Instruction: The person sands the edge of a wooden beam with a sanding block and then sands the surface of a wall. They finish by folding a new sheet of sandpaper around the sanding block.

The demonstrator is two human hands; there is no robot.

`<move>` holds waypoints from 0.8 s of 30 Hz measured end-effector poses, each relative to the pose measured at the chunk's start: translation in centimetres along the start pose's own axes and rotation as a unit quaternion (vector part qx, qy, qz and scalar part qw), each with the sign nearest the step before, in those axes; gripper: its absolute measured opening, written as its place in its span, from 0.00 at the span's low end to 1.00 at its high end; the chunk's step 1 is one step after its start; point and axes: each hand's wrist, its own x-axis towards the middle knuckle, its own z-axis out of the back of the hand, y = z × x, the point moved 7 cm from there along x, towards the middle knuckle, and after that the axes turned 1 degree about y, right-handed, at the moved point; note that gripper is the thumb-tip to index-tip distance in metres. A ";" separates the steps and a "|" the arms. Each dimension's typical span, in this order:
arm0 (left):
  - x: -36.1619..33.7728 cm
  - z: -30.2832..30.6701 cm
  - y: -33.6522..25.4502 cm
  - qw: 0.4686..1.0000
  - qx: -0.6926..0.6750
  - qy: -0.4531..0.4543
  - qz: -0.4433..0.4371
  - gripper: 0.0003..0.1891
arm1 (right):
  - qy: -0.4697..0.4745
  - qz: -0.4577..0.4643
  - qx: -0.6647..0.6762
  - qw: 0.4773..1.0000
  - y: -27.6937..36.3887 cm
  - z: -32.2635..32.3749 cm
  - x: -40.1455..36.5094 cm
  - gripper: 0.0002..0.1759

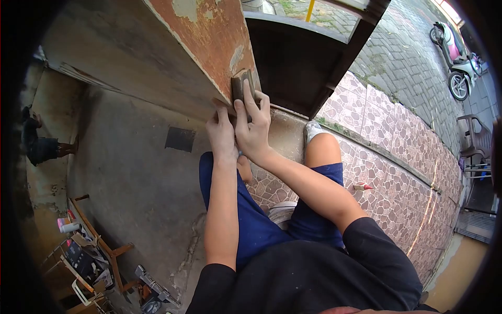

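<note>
Both hands are at the lower end of a wall edge (209, 44) with worn orange-brown paint and pale patches. My right hand (253, 123) is closed around a brownish sanding block (242, 86), pressing it against the painted face, with the index finger stretched along it. Close beside it, my left hand (221, 133) has its fingertips pinched at the wall's corner, around a small brown edge of something mostly hidden by the fingers.
A dark sheet (180, 139) lies on the grey floor. At lower left stands a wooden frame (112, 254) with clutter. Another person (44, 149) is at far left. A red-tipped tube (363, 186) lies on the tiles; a scooter (455, 57) and chair (476, 137) are right.
</note>
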 end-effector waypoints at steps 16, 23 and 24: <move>0.6 0.4 2.0 0.998 -0.049 0.007 0.035 0.31 | -0.034 -0.045 0.031 0.998 0.0 0.5 7.8 0.27; -0.1 -0.4 0.5 0.999 -0.039 0.005 0.018 0.30 | -0.017 0.051 -0.001 0.999 0.9 0.1 3.3 0.28; 0.4 0.1 1.3 0.999 -0.029 0.012 0.031 0.30 | -0.032 0.042 0.001 0.999 1.0 0.3 5.7 0.28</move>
